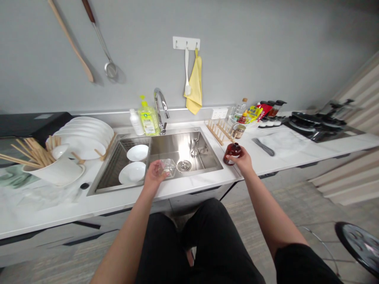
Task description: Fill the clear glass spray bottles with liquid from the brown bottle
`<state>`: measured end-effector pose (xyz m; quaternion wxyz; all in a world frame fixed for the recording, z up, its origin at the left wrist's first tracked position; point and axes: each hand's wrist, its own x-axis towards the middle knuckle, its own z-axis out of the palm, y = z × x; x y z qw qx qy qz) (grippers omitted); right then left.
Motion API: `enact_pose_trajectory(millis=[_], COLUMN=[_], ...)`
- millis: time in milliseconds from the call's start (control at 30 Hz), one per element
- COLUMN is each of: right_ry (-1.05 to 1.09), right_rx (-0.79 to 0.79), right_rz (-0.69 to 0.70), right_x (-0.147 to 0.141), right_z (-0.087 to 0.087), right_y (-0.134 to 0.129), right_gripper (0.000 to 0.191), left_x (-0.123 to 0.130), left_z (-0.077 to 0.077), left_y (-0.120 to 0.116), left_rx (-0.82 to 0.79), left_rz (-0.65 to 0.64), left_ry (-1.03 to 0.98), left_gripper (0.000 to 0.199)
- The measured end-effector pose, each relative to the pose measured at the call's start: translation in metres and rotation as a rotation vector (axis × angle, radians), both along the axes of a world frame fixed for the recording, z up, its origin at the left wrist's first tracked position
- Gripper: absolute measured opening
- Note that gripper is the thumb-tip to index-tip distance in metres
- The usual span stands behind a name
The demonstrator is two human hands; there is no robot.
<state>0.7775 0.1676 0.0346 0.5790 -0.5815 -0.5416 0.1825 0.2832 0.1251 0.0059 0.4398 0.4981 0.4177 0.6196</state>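
My left hand (154, 175) is over the front of the stainless steel sink (183, 150), with its fingers against a small square transparent glass jar (168, 167) and holding it. My right hand (242, 161) grips an amber glass bottle (233, 153) above the white countertop (189, 185), just right of the sink. Its fingers wrap the bottle's lower part, and the bottle's dark cap stays visible. Two white plates (134, 169) lie on a wire rack in the sink's left side, close to my left hand.
Behind the sink stand a chrome faucet (160, 110) and a green-labelled dish soap bottle (148, 121). Several plates fill a wooden rack (85, 138) at left, beside a white utensil holder (56, 171). A cloth (281, 142), a black stovetop (316, 128) and a stool (358, 244) lie right.
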Motion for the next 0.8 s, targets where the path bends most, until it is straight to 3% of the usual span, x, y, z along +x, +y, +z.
enact_pose_trajectory(millis=[200,300,400,433,500,533,600,667,700,767,800], right_ry=[-0.021,-0.101,-0.269,-0.325,-0.343,-0.328,-0.334,-0.237,-0.136,0.039,0.099], right_rx=[-0.039,-0.026,0.129,0.208,0.311,0.324,0.261,0.111,0.039,-0.084,-0.127], right_rz=[-0.029,-0.019,-0.206,-0.292,-0.353,-0.293,0.086,0.466,0.580,0.718,0.746], right_x=[0.004,0.006,-0.005,-0.015,-0.049,-0.073,-0.128,-0.184,-0.209,-0.248,-0.261], right_z=[-0.017,-0.018,-0.010,-0.006,0.001,0.002,0.000,-0.008,-0.013,-0.024,-0.029], right_y=[0.005,0.001,-0.017,-0.025,-0.043,-0.050,-0.057,-0.052,-0.046,-0.031,-0.023], right_gripper=[0.094,0.106,0.117,0.109,0.074,0.057,0.043,0.064,0.081,0.103,0.104], left_x=[-0.003,-0.004,-0.005,-0.005,-0.004,-0.003,-0.002,0.000,0.000,0.000,0.000], left_z=[-0.009,-0.011,-0.013,-0.014,-0.014,-0.014,-0.013,-0.011,-0.010,-0.008,-0.007], left_y=[0.003,0.003,0.003,0.003,0.003,0.003,0.001,-0.001,-0.002,-0.004,-0.004], left_rx=[0.019,0.024,0.027,0.029,0.035,0.039,0.051,0.063,0.068,0.071,0.068], left_rz=[-0.040,-0.049,-0.046,-0.040,-0.026,-0.020,-0.028,-0.049,-0.061,-0.080,-0.088], left_ry=[-0.039,-0.049,-0.049,-0.048,-0.040,-0.032,-0.003,0.032,0.042,0.036,0.025], left_gripper=[0.076,0.077,0.078,0.080,0.082,0.084,0.085,0.084,0.085,0.086,0.087])
